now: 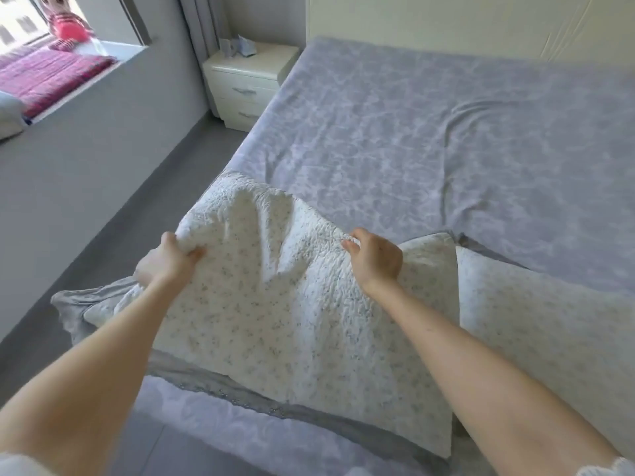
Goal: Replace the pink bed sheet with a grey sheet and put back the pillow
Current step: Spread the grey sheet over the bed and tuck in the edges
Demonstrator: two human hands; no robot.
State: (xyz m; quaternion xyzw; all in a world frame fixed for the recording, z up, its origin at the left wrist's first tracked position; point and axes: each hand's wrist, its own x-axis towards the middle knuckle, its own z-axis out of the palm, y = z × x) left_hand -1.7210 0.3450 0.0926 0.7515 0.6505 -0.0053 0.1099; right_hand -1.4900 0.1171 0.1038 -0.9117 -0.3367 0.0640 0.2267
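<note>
Quilted white cotton bunches under both my grips. My left hand (pixel 168 259) has its fingers curled round the far left corner of the pillow (pixel 275 331), and my right hand (pixel 374 261) pinches the far edge, thumb against fingers. The pillow lies at the near end of the bed, its far edge lifted and its near edge seemingly resting on the mattress. A 2nd pillow (pixel 549 324) lies just beside it on my right.

Beyond both, the grey sheet (pixel 395 132) is spread over the mattress, with creases across its right half. I judge the sheet swap done and this the put-back step.

To do it well, I'd lift with both hands level so the filling doesn't slump to 1 side. I'd carry it clear of the sheet rather than drag it and add creases. Then I'd set it flat against the headboard (pixel 446 22) at the far end, on the side nearest the nightstand (pixel 247 77).
</note>
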